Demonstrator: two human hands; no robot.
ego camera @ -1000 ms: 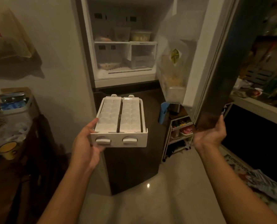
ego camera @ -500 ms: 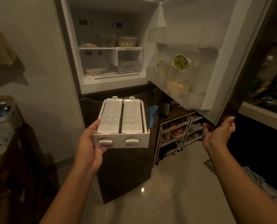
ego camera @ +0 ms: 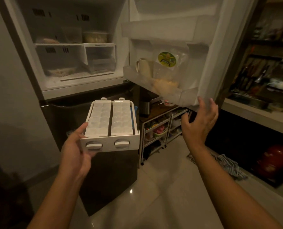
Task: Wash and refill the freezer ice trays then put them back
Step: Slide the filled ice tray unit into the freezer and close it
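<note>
My left hand [ego camera: 75,153] grips the front left corner of a white ice tray holder [ego camera: 111,145] that carries two white ice trays [ego camera: 110,119] side by side, with two twist knobs on its front. I hold it level in front of the fridge, below the open freezer compartment [ego camera: 74,63]. My right hand [ego camera: 201,120] hovers with fingers spread just under the bottom edge of the open freezer door [ego camera: 210,52], holding nothing.
The freezer holds containers on its upper shelf and a clear ice bin [ego camera: 100,61]. The door's shelf carries a mug [ego camera: 143,66] and a bag [ego camera: 169,70]. A small wire cart [ego camera: 160,131] stands to the fridge's right. A counter [ego camera: 259,116] runs along the right, a cloth [ego camera: 228,166] on the floor.
The freezer door has swung wider open. My right hand has come off its lower edge and now spreads just beneath it. The tray holder stays in my left hand.
</note>
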